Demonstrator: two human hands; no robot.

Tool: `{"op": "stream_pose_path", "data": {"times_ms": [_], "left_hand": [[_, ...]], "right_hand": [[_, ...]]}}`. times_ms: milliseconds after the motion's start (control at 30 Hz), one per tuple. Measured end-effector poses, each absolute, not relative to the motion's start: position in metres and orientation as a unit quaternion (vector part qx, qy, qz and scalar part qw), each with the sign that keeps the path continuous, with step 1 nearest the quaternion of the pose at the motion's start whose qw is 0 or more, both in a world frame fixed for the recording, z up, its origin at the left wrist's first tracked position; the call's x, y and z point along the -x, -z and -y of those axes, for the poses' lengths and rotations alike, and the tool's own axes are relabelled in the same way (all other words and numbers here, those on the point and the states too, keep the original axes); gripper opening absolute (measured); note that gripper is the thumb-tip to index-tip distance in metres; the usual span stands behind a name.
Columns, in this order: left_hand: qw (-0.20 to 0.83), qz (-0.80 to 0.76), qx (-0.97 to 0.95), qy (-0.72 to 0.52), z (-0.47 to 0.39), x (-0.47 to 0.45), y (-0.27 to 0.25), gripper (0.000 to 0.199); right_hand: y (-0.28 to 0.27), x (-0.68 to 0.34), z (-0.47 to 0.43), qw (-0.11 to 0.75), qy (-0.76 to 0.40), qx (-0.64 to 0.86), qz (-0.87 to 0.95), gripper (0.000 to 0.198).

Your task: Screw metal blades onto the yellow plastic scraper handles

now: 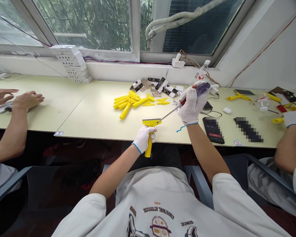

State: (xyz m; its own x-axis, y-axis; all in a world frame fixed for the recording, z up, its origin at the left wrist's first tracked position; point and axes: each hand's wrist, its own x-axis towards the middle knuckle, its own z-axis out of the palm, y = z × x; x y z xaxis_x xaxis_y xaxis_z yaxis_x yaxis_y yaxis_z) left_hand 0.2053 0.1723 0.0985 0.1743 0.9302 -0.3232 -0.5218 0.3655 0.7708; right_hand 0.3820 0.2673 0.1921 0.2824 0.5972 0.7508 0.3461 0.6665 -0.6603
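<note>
In the head view my left hand [143, 138], in a white knit glove, is closed around the handle of a yellow scraper [148, 150] at the table's front edge. The scraper's wide head points away from me and carries a dark strip along its far edge. My gloved right hand [191, 105] is wrapped round the dark purple handle of a screwdriver [169, 113]. Its long shaft slants down to the left, and the tip meets the right end of the scraper head. Beyond them lies a pile of yellow scraper handles [128, 100], with small flat yellow pieces [162, 101] beside it.
Black and white card packages [161, 85] lie behind the pile. A phone [213, 130] and a pixelated dark object [248, 129] rest at right, near a white case [227, 110]. Co-workers' hands are at far left [27, 100] and far right [294, 118]. White boxes [72, 64] stand by the window.
</note>
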Motion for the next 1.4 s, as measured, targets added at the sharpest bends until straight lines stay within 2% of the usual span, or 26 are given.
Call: {"op": "stream_pose_path", "data": {"times_ms": [133, 267, 500, 767, 1200, 1400], "left_hand": [[0.721, -0.404, -0.243, -0.507, -0.171, -0.206, -0.101, 0.020], [0.717, -0.412, -0.236, -0.511, -0.170, -0.207, -0.103, 0.020], [0.719, -0.418, -0.231, -0.505, -0.171, -0.208, -0.105, 0.017], [0.717, -0.417, -0.231, -0.509, -0.171, -0.208, -0.105, 0.019], [0.724, -0.419, -0.220, -0.502, -0.172, -0.207, -0.106, 0.017], [0.727, -0.401, -0.250, -0.498, -0.176, -0.207, -0.097, 0.030]], "right_hand": [[-0.190, -0.381, -0.271, 0.739, -0.155, 0.340, 0.561, 0.048], [-0.192, -0.378, -0.271, 0.786, -0.212, 0.265, 0.517, 0.047], [-0.194, -0.379, -0.270, 0.781, -0.275, 0.264, 0.495, 0.042], [-0.194, -0.377, -0.271, 0.808, -0.199, 0.216, 0.511, 0.037], [-0.191, -0.377, -0.269, 0.807, -0.184, 0.227, 0.513, 0.039], [-0.188, -0.377, -0.263, 0.796, -0.185, 0.254, 0.518, 0.045]]}}
